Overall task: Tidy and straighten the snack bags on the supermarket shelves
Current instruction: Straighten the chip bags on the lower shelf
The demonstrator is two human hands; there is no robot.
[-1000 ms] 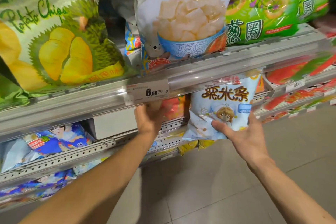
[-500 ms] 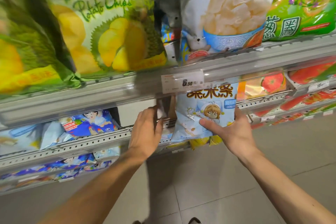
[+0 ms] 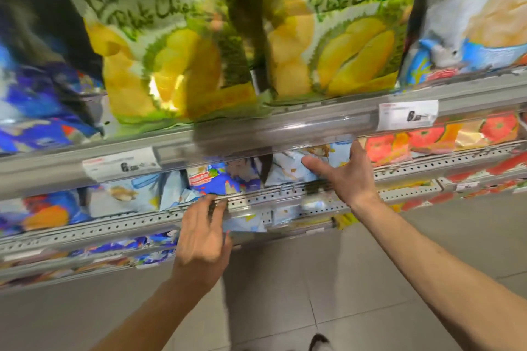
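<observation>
snack bags [image 3: 288, 171] sit on the middle shelf [image 3: 285, 194] under the durian chips. right hand [image 3: 346, 177] presses one, fingers spread; left hand [image 3: 204, 234] rests loose on the rail. likely light, crinkly, slippery; take by the edges.

We see two chip bags [image 3: 171, 45] side by side on the upper shelf [image 3: 256, 134], a shrimp bag [image 3: 470, 17] to their right. Below, snack bags [image 3: 222, 177] line the lower shelf [image 3: 142, 222], with price tags [image 3: 407, 115] on the upper rail.

The single head view looks forward and down, close to the shelves [image 3: 256, 134].
</observation>
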